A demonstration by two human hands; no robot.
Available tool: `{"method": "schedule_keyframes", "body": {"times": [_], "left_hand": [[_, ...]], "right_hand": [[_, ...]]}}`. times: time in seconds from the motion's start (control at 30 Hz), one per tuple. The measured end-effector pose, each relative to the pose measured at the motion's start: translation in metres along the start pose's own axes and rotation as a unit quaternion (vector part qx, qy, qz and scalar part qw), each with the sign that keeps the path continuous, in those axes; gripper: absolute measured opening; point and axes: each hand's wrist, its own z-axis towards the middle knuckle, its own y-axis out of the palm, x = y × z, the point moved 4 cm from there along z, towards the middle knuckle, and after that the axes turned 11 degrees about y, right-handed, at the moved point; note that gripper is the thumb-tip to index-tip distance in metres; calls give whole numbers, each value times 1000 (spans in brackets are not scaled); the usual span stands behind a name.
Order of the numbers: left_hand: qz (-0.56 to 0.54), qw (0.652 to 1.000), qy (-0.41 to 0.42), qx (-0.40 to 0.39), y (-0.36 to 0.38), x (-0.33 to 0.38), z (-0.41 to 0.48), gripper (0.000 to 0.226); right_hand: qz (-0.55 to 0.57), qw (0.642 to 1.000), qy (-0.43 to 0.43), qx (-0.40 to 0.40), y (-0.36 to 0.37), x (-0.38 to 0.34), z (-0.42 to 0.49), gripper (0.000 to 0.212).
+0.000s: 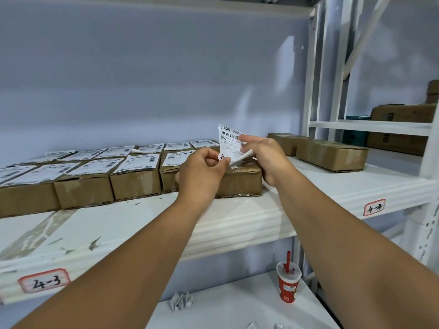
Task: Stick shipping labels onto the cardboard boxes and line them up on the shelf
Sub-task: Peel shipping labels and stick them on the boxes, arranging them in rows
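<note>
- Currently both hands are up in front of the shelf (pixel 237 222), sharing one shipping label (pixel 228 141) held upright in the air.
- The left hand (pixel 202 172) pinches the label's lower corner between thumb and curled fingers.
- The right hand (pixel 263 157) pinches the label's right edge, thumb on the printed face.
- White backing paper (pixel 243 159) curls away from the label's bottom edge between the hands.
- Just behind the hands, a plain-topped cardboard box (pixel 240 182) sits on the shelf.
- To its left, labelled boxes (pixel 135 179) stand side by side in two rows, labels on top.
- Further right on the shelf lie two plain boxes (pixel 331 155).
- The shelf edge carries tags reading "4-3" (pixel 45 280) and "4-4" (pixel 374 207).
- On the lower shelf (pixel 237 312) stand a red cup (pixel 288 284) with a straw and crumpled paper (pixel 181 302).
</note>
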Motion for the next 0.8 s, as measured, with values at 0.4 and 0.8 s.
{"method": "schedule_keyframes", "body": {"times": [0.4, 0.8], "left_hand": [[-1, 1000, 2, -6, 2, -2, 2, 23], [4, 1000, 9, -20, 2, 1, 0, 19]], "right_hand": [[-29, 999, 23, -16, 4, 1, -4, 60], [-24, 1000, -11, -5, 3, -1, -6, 50]]}}
